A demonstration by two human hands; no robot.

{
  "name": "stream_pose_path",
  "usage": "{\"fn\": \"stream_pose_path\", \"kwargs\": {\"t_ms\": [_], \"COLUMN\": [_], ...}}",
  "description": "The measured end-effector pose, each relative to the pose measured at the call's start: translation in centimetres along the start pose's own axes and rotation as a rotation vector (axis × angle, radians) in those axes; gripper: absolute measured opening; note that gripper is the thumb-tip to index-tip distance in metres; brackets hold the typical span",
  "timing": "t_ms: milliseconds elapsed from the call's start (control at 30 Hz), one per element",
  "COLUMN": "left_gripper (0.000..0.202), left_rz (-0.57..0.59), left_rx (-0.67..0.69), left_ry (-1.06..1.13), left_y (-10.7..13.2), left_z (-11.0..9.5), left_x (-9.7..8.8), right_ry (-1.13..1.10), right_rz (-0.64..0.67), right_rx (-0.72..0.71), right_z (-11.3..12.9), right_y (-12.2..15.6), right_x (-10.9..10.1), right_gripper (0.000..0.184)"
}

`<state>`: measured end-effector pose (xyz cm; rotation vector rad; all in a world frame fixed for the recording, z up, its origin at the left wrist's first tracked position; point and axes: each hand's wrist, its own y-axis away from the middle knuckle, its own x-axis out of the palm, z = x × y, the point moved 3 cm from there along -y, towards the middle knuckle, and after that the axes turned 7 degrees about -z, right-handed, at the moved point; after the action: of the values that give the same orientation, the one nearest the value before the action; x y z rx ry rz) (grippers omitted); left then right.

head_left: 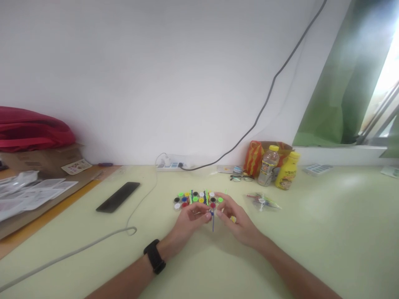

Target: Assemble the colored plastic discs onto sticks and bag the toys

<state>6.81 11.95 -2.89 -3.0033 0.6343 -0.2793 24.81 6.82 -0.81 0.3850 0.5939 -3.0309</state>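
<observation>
My left hand (192, 218), with a black watch on its wrist, is closed in a pinch at a thin blue stick (213, 224) that points down toward me. A small blue piece sits at the stick's upper end, too blurred to make out. Close on the right side, my right hand (238, 222) has thumb and index finger apart, with the thumb near the stick. Just beyond both hands stand rows of small paint pots (195, 199) with coloured lids, partly hidden by my fingers. Slim green and dark sticks (206, 197) lie across the pots. Something yellow (233, 219) shows beneath my right hand.
Right of the pots lies a clear packet (262, 201) of coloured pieces. Behind it are glasses (241, 177), a clear bottle (268, 167) and a yellow bottle (287, 171). A black phone (118, 197) and a grey cable (93, 246) lie left. A power strip (170, 167) is by the wall.
</observation>
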Motion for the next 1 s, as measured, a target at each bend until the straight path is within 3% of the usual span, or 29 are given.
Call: {"fn": "stream_pose_path", "kwargs": {"t_ms": [67,167,267,333,500,633,867,1000], "left_gripper": [0.025,0.025,0.026,0.026,0.024,0.023,0.024,0.024], "left_rz": [0.011,0.021,-0.003,-0.011,-0.001,0.025,0.037,0.02], "left_rx": [-0.007,-0.005,-0.016,-0.021,-0.002,0.001,-0.001,-0.004], "left_ry": [0.008,0.017,0.012,0.006,0.017,0.017,0.01,0.025], "left_y": [0.04,0.09,0.09,0.07,0.04,0.14,0.17,0.16], "left_z": [0.01,0.05,0.11,0.12,0.01,-0.22,-0.31,-0.18], "left_x": [0.05,0.05,-0.03,-0.04,0.07,0.25,0.37,0.32], "right_ry": [0.005,-0.001,0.004,-0.007,-0.153,-0.223,-0.158,-0.069], "right_rz": [-0.041,-0.032,0.128,0.161,0.052,0.036,0.047,-0.032], "right_rx": [-0.023,-0.009,0.052,0.071,0.093,0.113,0.082,0.035], "right_z": [0.2,0.17,-0.14,-0.32,-0.4,-0.27,-0.57,-0.5], "right_y": [0.19,0.17,-0.13,-0.39,-0.51,-0.25,-0.35,-0.08], "right_x": [-0.13,-0.26,-0.08,-0.07,0.09,0.47,0.53,0.18], "right_gripper": [0.057,0.036,0.066,0.067,0.041,0.031,0.03,0.051]}}
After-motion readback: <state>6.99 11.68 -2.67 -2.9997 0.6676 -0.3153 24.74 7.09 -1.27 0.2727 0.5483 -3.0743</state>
